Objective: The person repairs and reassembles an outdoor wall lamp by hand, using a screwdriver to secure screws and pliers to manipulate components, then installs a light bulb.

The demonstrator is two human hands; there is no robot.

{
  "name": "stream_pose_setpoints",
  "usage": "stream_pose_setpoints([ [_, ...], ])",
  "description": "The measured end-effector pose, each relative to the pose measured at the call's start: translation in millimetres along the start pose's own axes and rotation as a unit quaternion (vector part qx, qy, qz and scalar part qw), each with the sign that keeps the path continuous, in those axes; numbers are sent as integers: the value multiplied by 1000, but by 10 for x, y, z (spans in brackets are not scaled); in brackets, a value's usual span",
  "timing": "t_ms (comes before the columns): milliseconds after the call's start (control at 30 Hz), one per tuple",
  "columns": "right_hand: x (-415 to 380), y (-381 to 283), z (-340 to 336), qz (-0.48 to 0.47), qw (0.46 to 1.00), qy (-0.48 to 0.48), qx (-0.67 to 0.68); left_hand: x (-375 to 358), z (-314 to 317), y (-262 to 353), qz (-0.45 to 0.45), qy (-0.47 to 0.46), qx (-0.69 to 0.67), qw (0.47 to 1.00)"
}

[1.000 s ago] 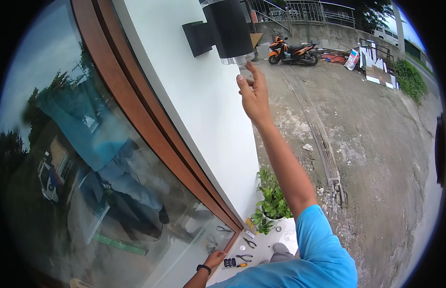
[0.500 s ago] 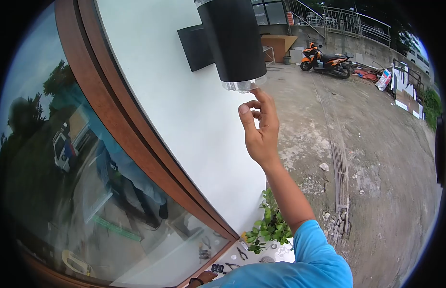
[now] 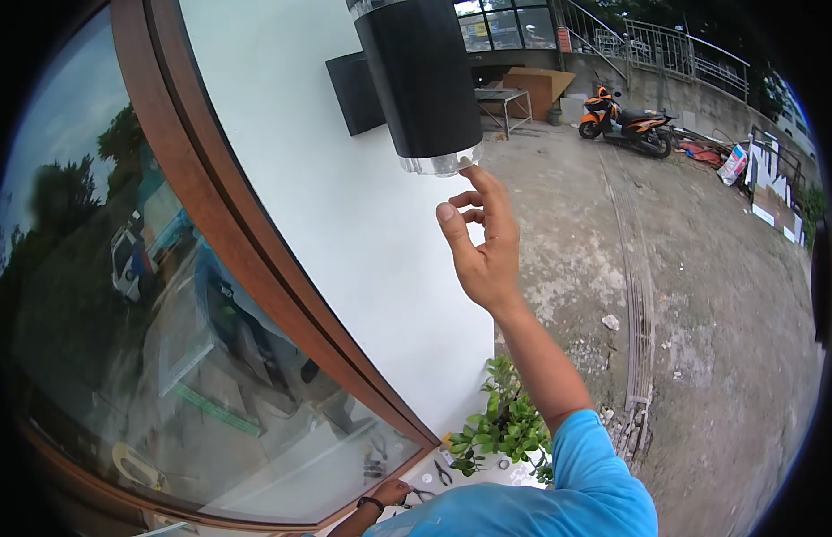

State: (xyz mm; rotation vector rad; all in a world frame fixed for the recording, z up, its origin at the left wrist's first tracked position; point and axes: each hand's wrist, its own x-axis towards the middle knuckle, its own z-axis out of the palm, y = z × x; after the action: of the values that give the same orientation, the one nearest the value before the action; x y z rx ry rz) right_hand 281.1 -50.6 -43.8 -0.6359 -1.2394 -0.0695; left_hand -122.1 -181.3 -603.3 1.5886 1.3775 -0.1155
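Observation:
A black cylindrical wall lamp (image 3: 420,85) with a clear ribbed lower rim (image 3: 443,162) juts from the white wall. My right hand (image 3: 487,237) is raised under it, open, its index fingertip at the clear rim. The thumb stands apart and the other fingers are loosely bent. Low down, my left hand (image 3: 392,492), with a dark band on the wrist, is over the white ledge beside a pair of pliers (image 3: 423,494). Its fingers are too small and partly hidden to show a grip. Another pair of pliers (image 3: 443,473) lies just beyond.
A brown-framed glass window (image 3: 246,268) with reflections fills the left side. Below the lamp grows a leafy green plant (image 3: 501,425). Across the concrete yard (image 3: 702,313) stand an orange and black scooter (image 3: 626,123), a metal-framed table (image 3: 507,103) and piled scrap boards (image 3: 772,188).
My left hand has moved up and slightly right along the ledge towards the pliers; the black ringed object there no longer shows. My right fingertip stays at the lamp's rim. The view has shifted slightly.

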Motion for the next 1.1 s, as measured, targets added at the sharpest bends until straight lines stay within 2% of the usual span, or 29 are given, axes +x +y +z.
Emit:
stream_pose_setpoints([
  [100,7,-56,-98,-1,1000,11,-13,-108,49,10,-66,-59,-24,996],
  [133,6,-75,-131,2,1000,12,-14,-106,81,-15,-41,-61,-18,997],
  [200,-27,-111,-199,9,1000,11,-15,-23,294,-441,7,-65,-10,998],
  [233,-47,-128,-224,12,1000,12,-6,-106,348,-553,215,3,144,966],
  [400,-507,-104,-308,56,996,-21,61,-361,597,-651,160,-28,279,947],
  [433,-676,-117,-290,66,994,-40,75,-354,647,-624,16,-64,200,978],
  [467,-859,-117,-276,75,992,-59,87,-384,657,-567,-119,-107,104,982],
  [533,-1219,-105,-204,94,984,-114,102,-578,783,-532,-136,-16,38,990],
  [567,-1377,-144,-138,120,975,-147,117,-771,723,-344,-178,-9,-41,983],
  [600,-1512,-188,-60,143,966,-172,126,-957,666,-193,-144,8,-35,989],
  [767,-1867,-459,492,189,942,-226,161,-1150,941,-711,-88,124,-47,987],
  [800,-1924,-523,606,186,940,-232,168,-1246,970,-821,-125,111,-107,980],
  [867,-2077,-629,855,174,939,-240,177,-1355,1094,-1219,-108,124,-111,980],
  [933,-2299,-822,1111,192,930,-256,180,-1658,1163,-1506,-165,103,-186,963],
  [1000,-2601,-1135,1387,220,920,-270,177,-1955,1290,-1983,-96,112,-156,977],
  [1033,-2831,-1231,1520,239,910,-282,190,-2028,1313,-2204,-148,92,-157,972],
  [1067,-3074,-1374,1619,306,881,-315,177,-2158,1470,-2482,-207,53,-163,963],
  [1100,-3417,-1383,1736,327,859,-342,196,-2218,1613,-2831,-234,7,-160,959],
])
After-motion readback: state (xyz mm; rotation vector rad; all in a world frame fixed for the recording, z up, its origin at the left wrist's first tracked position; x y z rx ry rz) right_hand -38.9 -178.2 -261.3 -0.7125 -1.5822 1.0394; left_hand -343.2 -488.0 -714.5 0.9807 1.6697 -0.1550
